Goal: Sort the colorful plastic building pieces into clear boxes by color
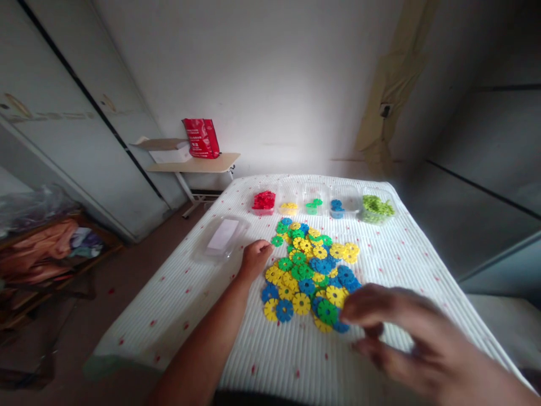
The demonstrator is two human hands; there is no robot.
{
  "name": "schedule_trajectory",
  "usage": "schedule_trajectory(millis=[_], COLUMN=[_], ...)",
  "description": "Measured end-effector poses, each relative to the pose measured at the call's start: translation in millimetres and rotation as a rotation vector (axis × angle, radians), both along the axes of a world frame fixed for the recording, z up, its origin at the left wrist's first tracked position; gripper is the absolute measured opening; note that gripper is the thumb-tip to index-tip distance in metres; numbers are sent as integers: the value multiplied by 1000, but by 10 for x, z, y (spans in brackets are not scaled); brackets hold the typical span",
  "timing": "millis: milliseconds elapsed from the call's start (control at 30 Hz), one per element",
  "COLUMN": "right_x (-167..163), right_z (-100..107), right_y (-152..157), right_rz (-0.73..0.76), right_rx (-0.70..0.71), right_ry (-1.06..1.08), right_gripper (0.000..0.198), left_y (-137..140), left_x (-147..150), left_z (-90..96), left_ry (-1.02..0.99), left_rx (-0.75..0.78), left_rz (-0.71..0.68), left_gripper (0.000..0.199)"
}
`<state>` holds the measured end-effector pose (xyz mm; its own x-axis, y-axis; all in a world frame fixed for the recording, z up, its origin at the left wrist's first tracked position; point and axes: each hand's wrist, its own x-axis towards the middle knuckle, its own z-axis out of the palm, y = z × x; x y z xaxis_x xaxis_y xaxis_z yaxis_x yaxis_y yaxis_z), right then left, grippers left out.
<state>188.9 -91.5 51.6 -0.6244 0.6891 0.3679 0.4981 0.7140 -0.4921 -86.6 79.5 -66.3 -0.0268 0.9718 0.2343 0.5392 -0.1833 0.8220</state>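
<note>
A loose heap of flower-shaped plastic discs (301, 303) in yellow, blue and green lies mid-table. At the heap's left edge is my left hand (255, 259), fingers curled together, tips right beside a green disc (276, 241). Whether anything is pinched in them is hidden. My right hand (412, 327), smeared by motion, hovers at the heap's near right side. Its thumb and fingers are apart, and I see nothing between them. Closest to its fingertips is a larger-looking green disc (327, 311) on top of blue and yellow ones.
Along the far edge stand clear tubs: red pieces (264, 200), a few yellow discs (289, 208), green discs (313, 206), blue discs (337, 208) and light-green pieces (377, 206). A clear container (222, 237) with a white slip lies left. Behind, a side table (211, 163) holds a red bag (201, 138).
</note>
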Motion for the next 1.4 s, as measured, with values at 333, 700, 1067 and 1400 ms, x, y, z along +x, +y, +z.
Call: schedule_trajectory(millis=[333, 700, 1067, 1400], right_x=[-306, -232, -257, 230], right_z=[-908, -534, -478, -511], right_y=[433, 821, 1260, 1120], right_rz=[-79, -159, -218, -520], right_rx=[186, -47, -79, -282], right_ry=[-451, -258, -24, 25], right_gripper=[32, 36, 15, 31], left_y=[7, 11, 29, 20], left_x=[1, 8, -7, -6], left_z=[-28, -21, -59, -50], left_ry=[-51, -43, -59, -87], left_rx=[2, 5, 13, -5], left_rz=[-37, -25, -38, -49], left_gripper=[24, 25, 25, 24])
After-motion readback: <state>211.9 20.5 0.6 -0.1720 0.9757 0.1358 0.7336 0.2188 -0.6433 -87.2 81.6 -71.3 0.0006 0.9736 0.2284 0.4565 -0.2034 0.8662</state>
